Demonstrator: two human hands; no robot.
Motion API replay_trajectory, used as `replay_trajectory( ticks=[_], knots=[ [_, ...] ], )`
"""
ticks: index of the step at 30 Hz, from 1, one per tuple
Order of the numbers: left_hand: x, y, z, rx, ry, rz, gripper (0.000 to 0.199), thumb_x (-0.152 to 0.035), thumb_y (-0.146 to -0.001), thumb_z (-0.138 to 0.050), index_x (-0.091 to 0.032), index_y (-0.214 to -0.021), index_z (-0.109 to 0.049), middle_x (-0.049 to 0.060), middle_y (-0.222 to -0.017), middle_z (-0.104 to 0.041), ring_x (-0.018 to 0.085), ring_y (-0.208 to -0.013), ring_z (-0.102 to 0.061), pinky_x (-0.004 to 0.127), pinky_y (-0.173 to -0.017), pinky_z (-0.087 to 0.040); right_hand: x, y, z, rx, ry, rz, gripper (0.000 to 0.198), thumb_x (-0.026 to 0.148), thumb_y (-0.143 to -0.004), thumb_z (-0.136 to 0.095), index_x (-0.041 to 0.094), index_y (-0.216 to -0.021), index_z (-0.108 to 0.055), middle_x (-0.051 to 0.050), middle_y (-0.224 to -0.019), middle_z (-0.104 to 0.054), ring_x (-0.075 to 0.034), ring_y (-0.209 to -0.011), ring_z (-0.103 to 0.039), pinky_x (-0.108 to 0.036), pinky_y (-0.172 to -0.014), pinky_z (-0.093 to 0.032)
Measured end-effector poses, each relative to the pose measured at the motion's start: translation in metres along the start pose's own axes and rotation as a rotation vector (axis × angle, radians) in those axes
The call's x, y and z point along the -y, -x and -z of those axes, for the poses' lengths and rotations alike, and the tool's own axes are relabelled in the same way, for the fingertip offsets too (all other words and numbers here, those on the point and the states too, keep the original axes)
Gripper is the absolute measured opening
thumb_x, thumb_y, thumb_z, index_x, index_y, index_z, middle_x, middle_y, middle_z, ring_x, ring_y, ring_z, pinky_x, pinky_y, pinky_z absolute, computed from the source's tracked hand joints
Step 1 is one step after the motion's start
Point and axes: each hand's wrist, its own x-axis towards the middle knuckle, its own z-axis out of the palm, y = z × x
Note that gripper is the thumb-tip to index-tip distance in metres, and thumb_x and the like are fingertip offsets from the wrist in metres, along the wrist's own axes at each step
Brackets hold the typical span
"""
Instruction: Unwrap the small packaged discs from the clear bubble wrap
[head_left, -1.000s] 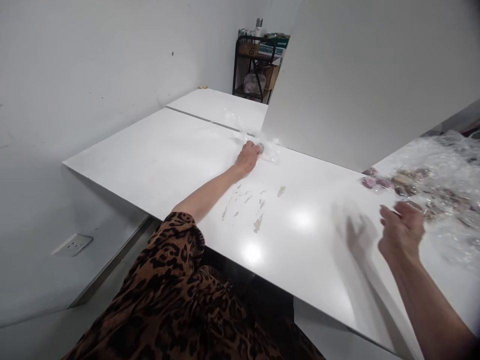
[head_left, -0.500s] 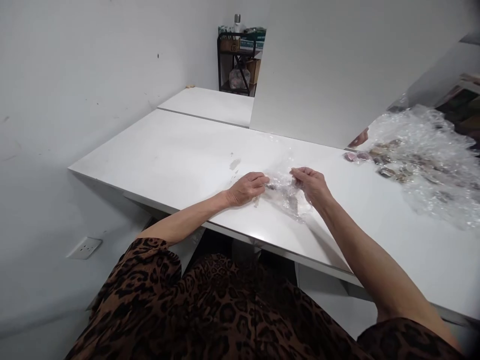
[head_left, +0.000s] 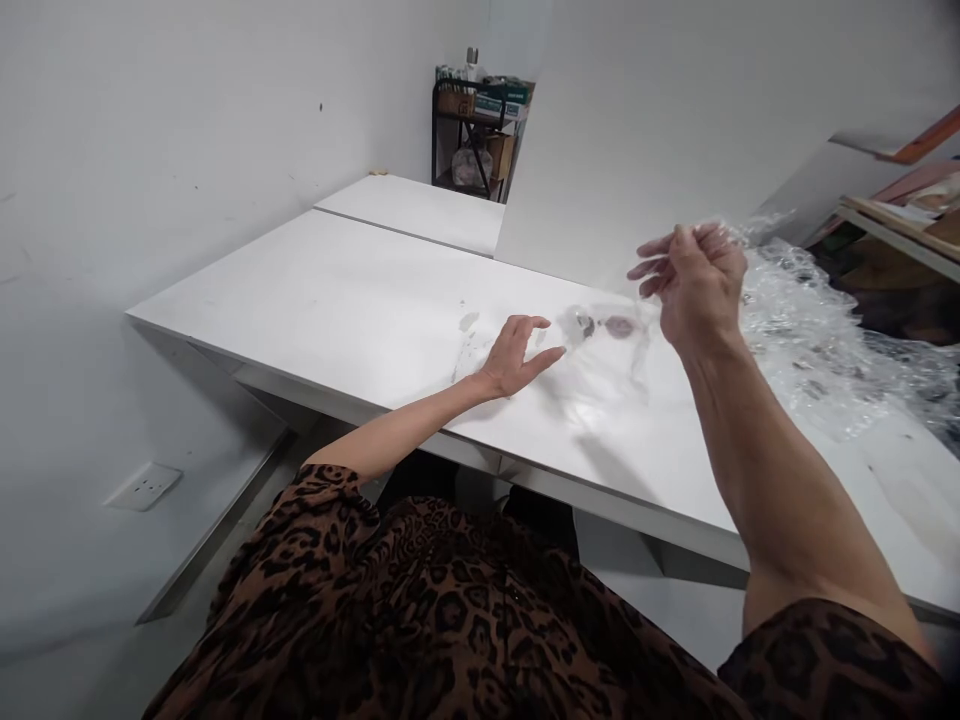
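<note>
My left hand (head_left: 516,357) rests at the near side of the white table (head_left: 315,300), thumb and fingers apart, with nothing in it. Just to its right is a crinkled clear plastic bag (head_left: 611,380), somewhat blurred. A purple oval piece (head_left: 619,327) and a small dark piece (head_left: 585,325) show through the bag. My right hand (head_left: 697,275) is raised, its fingers curled to the left. Thin clear film (head_left: 761,225) trails from the top of that hand towards the pile; the exact grip is partly hidden.
A heap of clear plastic bags (head_left: 832,340) covers the table's right side. Behind the table stands a tall white panel (head_left: 645,150), with a black shelf rack (head_left: 469,120) farther back. On the right is a loaded shelf (head_left: 900,225); a wall closes off the left.
My right hand has lifted and swung right, away from my left hand, towards the heap. My left hand has opened and let go of the plastic. My view has shifted slightly.
</note>
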Motion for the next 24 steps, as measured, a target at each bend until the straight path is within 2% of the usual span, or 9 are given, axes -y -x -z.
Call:
replay_trajectory(
  ticks=[4,6,8,11,14,17,20,22,24],
  knots=[
    [-0.009,-0.014,-0.010,0.042,0.389,0.430,0.070,-0.054,-0.084,-0.075,-0.026,-0.141,-0.043,0.017,-0.146,-0.049,0.029,-0.124,-0.056,0.043,-0.099,-0.050,0.015,-0.019,-0.008,0.029,-0.044,-0.080,0.033,0.053,-0.094,-0.068,0.027,-0.082,-0.051,0.000,-0.087,-0.070,-0.013,-0.066,-0.061,-0.028,-0.051,-0.043],
    [-0.007,-0.020,-0.009,0.069,0.652,0.636,0.069,-0.043,-0.081,-0.078,-0.027,-0.137,-0.042,0.015,-0.137,-0.055,0.026,-0.114,-0.061,0.041,-0.095,-0.051,0.020,-0.024,-0.012,0.054,-0.056,-0.176,0.035,0.047,-0.092,-0.073,0.025,-0.080,-0.049,0.000,-0.083,-0.069,-0.013,-0.064,-0.063,-0.026,-0.049,-0.043],
    [-0.005,-0.022,-0.005,0.057,0.839,0.747,0.070,-0.027,-0.075,-0.079,-0.027,-0.134,-0.041,0.009,-0.122,-0.061,0.020,-0.102,-0.063,0.039,-0.093,-0.052,0.026,-0.025,-0.016,0.053,-0.094,-0.197,0.034,0.042,-0.091,-0.074,0.024,-0.082,-0.047,0.001,-0.084,-0.070,-0.013,-0.066,-0.065,-0.025,-0.048,-0.043],
    [-0.003,-0.020,0.003,-0.004,0.896,0.796,0.082,-0.007,-0.065,-0.072,-0.029,-0.136,-0.038,0.000,-0.098,-0.060,0.013,-0.087,-0.061,0.038,-0.095,-0.051,0.033,-0.026,-0.017,0.051,-0.065,-0.237,0.029,0.037,-0.091,-0.074,0.024,-0.085,-0.048,0.002,-0.085,-0.071,-0.013,-0.066,-0.065,-0.026,-0.046,-0.041],
    [-0.004,-0.017,0.012,-0.013,0.893,0.838,0.089,0.000,-0.064,-0.068,-0.029,-0.141,-0.035,-0.004,-0.086,-0.057,0.013,-0.083,-0.061,0.038,-0.094,-0.051,0.036,-0.028,-0.017,0.059,-0.062,-0.231,0.031,0.040,-0.089,-0.075,0.025,-0.086,-0.048,0.002,-0.088,-0.072,-0.012,-0.067,-0.064,-0.026,-0.046,-0.037],
    [-0.006,-0.019,0.018,0.003,0.973,0.835,0.074,-0.016,-0.072,-0.080,-0.029,-0.135,-0.043,0.000,-0.090,-0.061,0.017,-0.086,-0.066,0.038,-0.088,-0.053,0.038,-0.030,-0.016,0.069,-0.068,-0.216,0.034,0.042,-0.087,-0.076,0.026,-0.086,-0.047,0.001,-0.092,-0.073,-0.012,-0.068,-0.064,-0.027,-0.047,-0.035],
    [-0.010,-0.026,0.018,0.020,1.030,0.824,0.054,-0.042,-0.074,-0.087,-0.024,-0.113,-0.054,0.002,-0.090,-0.061,0.020,-0.084,-0.069,0.036,-0.079,-0.054,0.039,-0.032,-0.015,0.083,-0.058,-0.190,0.034,0.042,-0.087,-0.076,0.026,-0.086,-0.046,0.000,-0.096,-0.073,-0.014,-0.066,-0.065,-0.028,-0.047,-0.034],
    [-0.013,-0.033,0.017,-0.029,1.004,0.814,0.048,-0.036,-0.074,-0.088,-0.022,-0.104,-0.054,0.001,-0.084,-0.060,0.016,-0.075,-0.067,0.032,-0.074,-0.052,0.040,-0.033,-0.013,0.075,-0.080,-0.142,0.034,0.044,-0.087,-0.074,0.027,-0.087,-0.045,0.001,-0.099,-0.074,-0.014,-0.066,-0.065,-0.029,-0.047,-0.032],
    [-0.016,-0.039,0.016,-0.089,0.932,0.795,0.043,-0.019,-0.075,-0.085,-0.020,-0.105,-0.054,-0.001,-0.079,-0.062,0.011,-0.065,-0.060,0.028,-0.070,-0.048,0.040,-0.034,-0.008,0.050,-0.050,-0.158,0.035,0.044,-0.084,-0.076,0.028,-0.086,-0.045,0.001,-0.096,-0.074,-0.014,-0.064,-0.062,-0.029,-0.048,-0.030]
  ],
)
